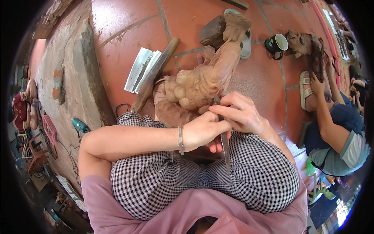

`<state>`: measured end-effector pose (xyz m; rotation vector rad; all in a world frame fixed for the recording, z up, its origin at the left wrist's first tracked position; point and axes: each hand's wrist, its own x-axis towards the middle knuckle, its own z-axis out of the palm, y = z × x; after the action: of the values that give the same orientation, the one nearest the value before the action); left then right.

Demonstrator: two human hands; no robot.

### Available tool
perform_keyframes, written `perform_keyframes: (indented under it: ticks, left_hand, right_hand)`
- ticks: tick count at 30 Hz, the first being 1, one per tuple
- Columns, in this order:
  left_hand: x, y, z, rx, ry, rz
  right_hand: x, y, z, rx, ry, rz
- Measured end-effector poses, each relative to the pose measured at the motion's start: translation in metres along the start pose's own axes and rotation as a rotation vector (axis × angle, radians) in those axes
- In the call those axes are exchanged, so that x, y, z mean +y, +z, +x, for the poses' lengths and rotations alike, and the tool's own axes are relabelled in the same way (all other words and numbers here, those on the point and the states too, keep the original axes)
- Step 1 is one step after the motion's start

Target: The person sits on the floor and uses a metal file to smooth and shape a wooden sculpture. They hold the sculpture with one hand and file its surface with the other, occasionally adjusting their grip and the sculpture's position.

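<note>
In front of my knees rests a carved wooden sculpture [187,87] with rounded lumps and a fluted arm-like part stretching up to the right. Against its near side I hold a long, thin, dark metal file [225,150], its narrow lower end pointing back toward my lap. My left hand [200,130], with a bracelet on the wrist, is closed round the file's middle. My right hand [241,113] is closed on its upper part, fingertips next to the wood. The exact contact of the file with the sculpture is hidden by my fingers.
Left of the sculpture lie a wooden stick [156,74] and white folded paper [140,70]. A wood block [213,33], a sandal [246,45] and a mug [277,43] are beyond. A large slab [78,66] stands at left. Another person [331,124] works at right.
</note>
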<state>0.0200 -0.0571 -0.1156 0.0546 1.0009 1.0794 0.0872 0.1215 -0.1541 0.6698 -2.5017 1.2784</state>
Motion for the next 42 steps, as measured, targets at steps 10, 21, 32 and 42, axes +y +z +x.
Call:
perform_keyframes:
  ticks: [10, 21, 32, 42]
  left_hand:
    - [-0.013, -0.025, -0.016, 0.031, 0.791, 1.133]
    - [-0.046, -0.068, 0.002, 0.019, 1.005, 1.925]
    - [-0.045, -0.088, -0.003, -0.031, 1.088, 1.778]
    - [-0.041, -0.092, -0.004, -0.054, 1.137, 1.753]
  right_hand:
    - [-0.002, 0.008, -0.004, 0.223, 0.277, 0.021]
    - [0.004, 0.024, -0.012, 0.358, 0.897, 0.814]
    - [0.018, 0.019, -0.006, 0.309, 0.856, 0.901]
    - [0.020, 0.016, -0.018, 0.203, 0.808, 0.918]
